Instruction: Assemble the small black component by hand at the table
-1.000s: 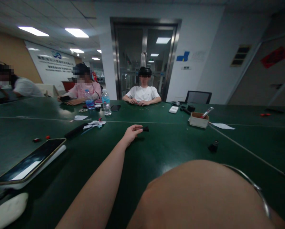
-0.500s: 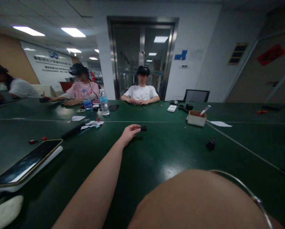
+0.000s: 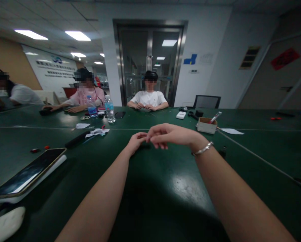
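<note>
My left hand (image 3: 136, 143) is closed in a pinch just above the green table (image 3: 150, 188), near the middle. The small black piece that showed between its fingertips a moment ago is now hidden behind my right hand (image 3: 169, 135). That right hand hangs over the left fingertips from the right side, palm down, its fingers bent and loosely apart. Its fingertips overlap those of the left hand in view; whether they touch the piece is hidden. Beyond my right forearm a small dark bottle-like object (image 3: 223, 151) is partly covered.
At left lie a phone (image 3: 29, 173) on a white support and a white mouse (image 3: 8, 223). Crumpled paper (image 3: 97, 132), two water bottles (image 3: 110, 111) and a box with a pen (image 3: 207, 126) stand farther back. People in headsets sit across the table.
My right hand has come down from close to the camera to the left fingertips, covering the black piece. The left hand has stayed in place.
</note>
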Available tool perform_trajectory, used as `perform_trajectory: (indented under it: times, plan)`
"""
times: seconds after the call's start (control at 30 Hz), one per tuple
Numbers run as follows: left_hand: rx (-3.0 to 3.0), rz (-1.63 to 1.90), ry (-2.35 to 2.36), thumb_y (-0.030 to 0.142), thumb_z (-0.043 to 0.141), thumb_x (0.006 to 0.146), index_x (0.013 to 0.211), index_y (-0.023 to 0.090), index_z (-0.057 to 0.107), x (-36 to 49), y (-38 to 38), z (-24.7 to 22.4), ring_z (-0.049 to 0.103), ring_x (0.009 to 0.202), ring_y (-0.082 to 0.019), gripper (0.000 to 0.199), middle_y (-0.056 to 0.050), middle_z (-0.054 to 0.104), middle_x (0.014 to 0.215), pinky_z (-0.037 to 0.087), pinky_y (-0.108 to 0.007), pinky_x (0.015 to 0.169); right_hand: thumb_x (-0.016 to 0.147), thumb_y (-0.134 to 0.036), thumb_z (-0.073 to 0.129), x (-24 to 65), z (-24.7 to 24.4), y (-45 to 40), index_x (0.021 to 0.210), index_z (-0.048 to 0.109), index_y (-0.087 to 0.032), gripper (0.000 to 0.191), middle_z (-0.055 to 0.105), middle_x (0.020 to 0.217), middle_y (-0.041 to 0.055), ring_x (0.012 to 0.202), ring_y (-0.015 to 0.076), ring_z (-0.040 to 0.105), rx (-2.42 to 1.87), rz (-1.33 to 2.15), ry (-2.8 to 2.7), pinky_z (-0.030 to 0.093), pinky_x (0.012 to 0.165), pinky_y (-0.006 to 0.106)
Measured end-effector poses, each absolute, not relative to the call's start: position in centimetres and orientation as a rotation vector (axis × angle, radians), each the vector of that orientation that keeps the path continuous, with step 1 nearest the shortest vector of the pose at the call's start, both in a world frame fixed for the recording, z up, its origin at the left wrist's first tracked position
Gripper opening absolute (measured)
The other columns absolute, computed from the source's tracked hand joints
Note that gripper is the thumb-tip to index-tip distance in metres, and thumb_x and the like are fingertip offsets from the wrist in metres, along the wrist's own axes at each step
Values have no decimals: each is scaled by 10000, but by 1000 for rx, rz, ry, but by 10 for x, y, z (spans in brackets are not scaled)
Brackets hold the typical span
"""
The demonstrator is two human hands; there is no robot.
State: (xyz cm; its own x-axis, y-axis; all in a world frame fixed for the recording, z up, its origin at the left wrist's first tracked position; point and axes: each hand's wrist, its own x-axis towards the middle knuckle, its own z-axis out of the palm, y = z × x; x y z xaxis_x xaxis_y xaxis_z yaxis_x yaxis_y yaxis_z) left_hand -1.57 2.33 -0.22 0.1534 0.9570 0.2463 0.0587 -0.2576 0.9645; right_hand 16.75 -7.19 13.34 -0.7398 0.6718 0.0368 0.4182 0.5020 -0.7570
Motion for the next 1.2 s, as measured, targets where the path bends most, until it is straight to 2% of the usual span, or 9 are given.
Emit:
perform_trajectory:
  times: [0.07,0.13,0.23,0.3,0.6,0.7,0.87,1.03,1.2]
  plan:
    - [1483,1223,1043,345,719,650,1006,144,658,-16,22,-1,581,734,-146,413,-79,683,913,379,-229,563,828,-267,588,175,115,-48,916,628,-151,151,586,608,-17,443,60,483,-1205,944,-2044,364,393,153]
    - [1471,1214,1064,350,729,641,1006,154,661,-15,19,2,580,733,-140,419,-74,683,918,372,-222,556,819,-262,616,181,86,-24,1022,593,-147,235,584,636,-11,424,56,473,-1390,842,-1802,350,363,149]
    - [1478,1204,1087,341,733,639,975,157,675,-12,15,8,589,746,-152,387,-77,692,905,392,-237,582,820,-328,629,186,48,-5,1182,512,-182,407,626,761,19,458,80,543,-1334,1108,-1637,396,354,164]
    - [1496,1194,1094,326,739,635,948,155,685,-10,12,10,603,777,-170,361,-83,701,906,418,-256,621,813,-294,647,188,33,-4,1227,485,-196,455,644,843,40,520,95,596,-1212,1294,-1567,465,402,176]
    - [1629,1158,966,325,767,618,890,149,698,-8,16,5,629,846,-183,331,-74,714,890,454,-318,811,812,-150,643,191,15,1,1083,597,-139,275,661,709,36,552,91,615,-1060,1385,-1490,523,465,163]
    - [1664,1127,966,357,731,661,905,143,694,-6,16,4,626,802,-167,327,-72,709,863,453,-288,746,803,-131,649,191,14,1,1080,605,-137,281,656,690,27,548,88,615,-1053,1371,-1478,525,471,163]
    - [1676,1099,1042,408,632,746,862,126,679,-1,15,3,575,611,-131,308,-44,660,672,405,-248,570,779,-94,664,193,13,-1,1060,621,-131,286,664,703,24,551,78,614,-1032,1377,-1505,536,513,164]
    - [1704,1059,1083,415,556,805,867,119,668,-1,14,4,507,507,-102,323,-29,626,604,391,-242,535,781,-66,651,195,11,-1,1044,624,-120,270,672,704,28,561,79,622,-1014,1388,-1499,551,555,172]
    - [1691,983,1082,313,588,787,917,117,655,-1,11,6,527,550,-94,244,-30,647,678,416,-237,577,785,-72,660,195,9,1,1024,626,-116,245,669,683,25,543,74,622,-1018,1421,-1435,559,547,169]
